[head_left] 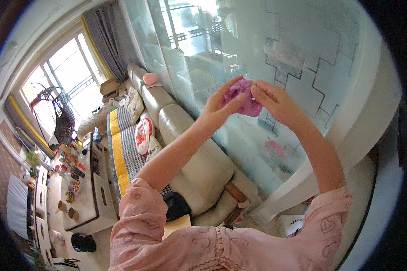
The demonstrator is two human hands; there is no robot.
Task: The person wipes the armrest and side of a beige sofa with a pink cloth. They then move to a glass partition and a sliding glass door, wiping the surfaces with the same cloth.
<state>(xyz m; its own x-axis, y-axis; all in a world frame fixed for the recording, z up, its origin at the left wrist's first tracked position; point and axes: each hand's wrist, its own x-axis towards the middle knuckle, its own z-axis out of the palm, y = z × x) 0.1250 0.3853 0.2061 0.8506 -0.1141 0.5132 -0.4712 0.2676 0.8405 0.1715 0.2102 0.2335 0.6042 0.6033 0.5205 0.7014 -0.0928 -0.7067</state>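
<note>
A crumpled purple-pink cloth (252, 109) is held up in front of a glass partition (298, 67) with dark stepped lines on it. My left hand (222, 103) is closed round the cloth's left side, the thumb lying across its front. From the right, my right hand (272, 100) pinches the cloth's upper right edge between thumb and fingers. Both arms are raised and stretched forward. I cannot tell whether the cloth touches the glass. A pinkish patch (276, 148) shows on the partition below my right hand.
A cream leather sofa (203, 174) with a striped cover (124, 149) and cushions stands along the partition, left of centre. A coffee table (83, 196) with jars and small items is at the left. A white frame post (348, 140) edges the glass on the right.
</note>
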